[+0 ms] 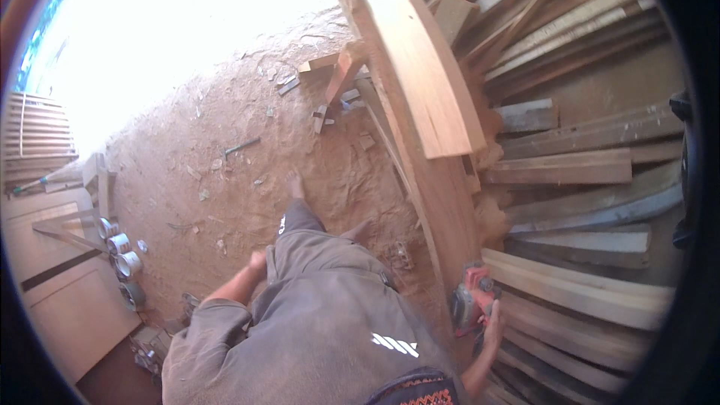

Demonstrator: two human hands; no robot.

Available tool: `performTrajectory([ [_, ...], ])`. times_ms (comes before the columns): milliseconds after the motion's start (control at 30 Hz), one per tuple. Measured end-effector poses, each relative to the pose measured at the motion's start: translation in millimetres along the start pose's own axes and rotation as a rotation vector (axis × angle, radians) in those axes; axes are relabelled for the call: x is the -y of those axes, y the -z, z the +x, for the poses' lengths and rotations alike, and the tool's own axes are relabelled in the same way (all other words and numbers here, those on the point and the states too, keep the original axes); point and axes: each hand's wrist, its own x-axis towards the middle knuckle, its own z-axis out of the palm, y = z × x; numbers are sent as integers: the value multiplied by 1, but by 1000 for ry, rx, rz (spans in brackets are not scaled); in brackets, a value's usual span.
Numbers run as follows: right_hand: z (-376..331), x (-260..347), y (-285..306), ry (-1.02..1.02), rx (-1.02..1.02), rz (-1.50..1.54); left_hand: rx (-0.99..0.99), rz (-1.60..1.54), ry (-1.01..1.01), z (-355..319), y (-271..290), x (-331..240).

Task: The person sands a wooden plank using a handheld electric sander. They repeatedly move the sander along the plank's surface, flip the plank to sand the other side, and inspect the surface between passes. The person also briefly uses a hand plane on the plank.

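Observation:
At the near end of a long wooden bench plank (pixel 435 202), my right hand (pixel 491 324) is closed on a red and black electric planer (pixel 472 296). The planer rests at the bench's near right part. A pale, smooth board (pixel 420 67) lies lengthwise along the far part of the bench, apart from the planer. My left hand (pixel 259 261) hangs by my left hip, against the dark shorts. Its fingers are small and blurred, and I see nothing clearly held in it.
Stacked timber (pixel 577 277) fills the right side, close beside the bench. Sandy ground (pixel 225 172) with scattered offcuts and a thin bar (pixel 241 145) spreads to the left. Wooden panels (pixel 82 315) and several cans (pixel 127 264) stand at the far left. Sawdust lies beside the bench.

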Motion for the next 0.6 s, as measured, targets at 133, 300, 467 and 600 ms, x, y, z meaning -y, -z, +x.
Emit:
performTrajectory([
  [133, -31, 99, -35, 405, -652, -393, 9, -1649, 579, 58, 110, 29],
  [300, -83, 247, -209, 385, 108, 5, 352, -785, 369, 132, 176, 30],
  [467, -77, 306, -407, 402, 707, -131, 413, -572, 505, 150, 135, 15],
  [600, -5, 309, -548, 553, 943, -297, 198, -669, 610, 150, 101, 17],
])
